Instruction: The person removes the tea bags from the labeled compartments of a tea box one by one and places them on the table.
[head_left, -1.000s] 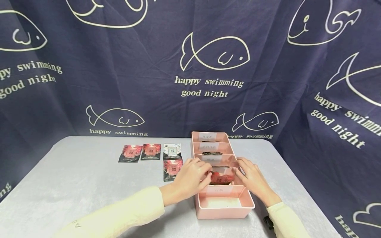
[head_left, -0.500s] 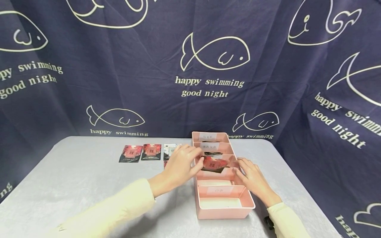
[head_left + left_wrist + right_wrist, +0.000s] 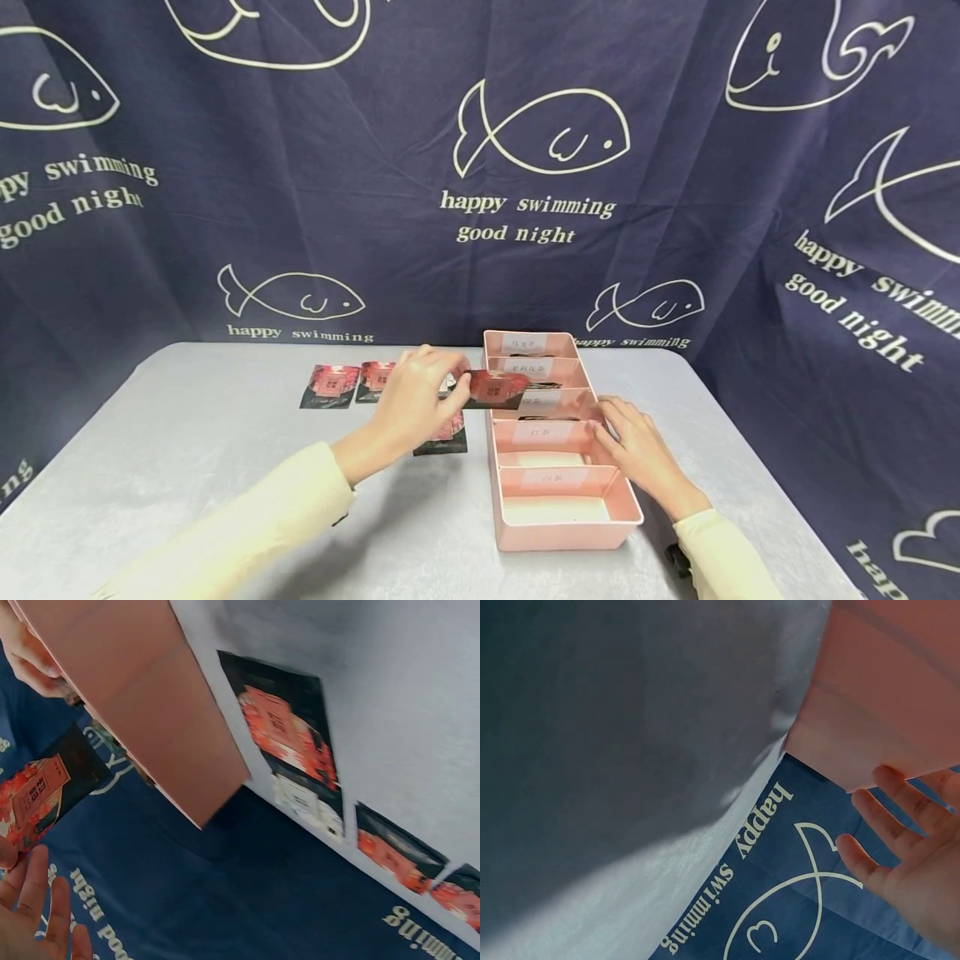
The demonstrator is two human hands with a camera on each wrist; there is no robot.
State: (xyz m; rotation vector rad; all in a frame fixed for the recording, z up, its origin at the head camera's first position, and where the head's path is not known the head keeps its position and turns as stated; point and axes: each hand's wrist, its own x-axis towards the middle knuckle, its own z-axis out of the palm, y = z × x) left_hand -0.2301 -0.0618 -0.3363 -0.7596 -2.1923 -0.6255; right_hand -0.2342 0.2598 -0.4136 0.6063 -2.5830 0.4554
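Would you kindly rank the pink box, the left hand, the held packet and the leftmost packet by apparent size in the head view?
1. Pink box
2. Left hand
3. Held packet and leftmost packet: too alike to rank

1. The left hand pinches the left end of a red-and-black packet, seen across the left rim of the pink box.
2. The right hand rests its fingers on the box's right rim.
3. The box, on the grey counter, has five compartments in a row and white labels; dark edges show in the back three.
4. Left of it lie two red packets side by side, the right one partly covered by the left hand.
5. A white packet is mostly hidden behind that hand; a nearer packet is partly covered.
6. A navy curtain with fish drawings hangs behind.
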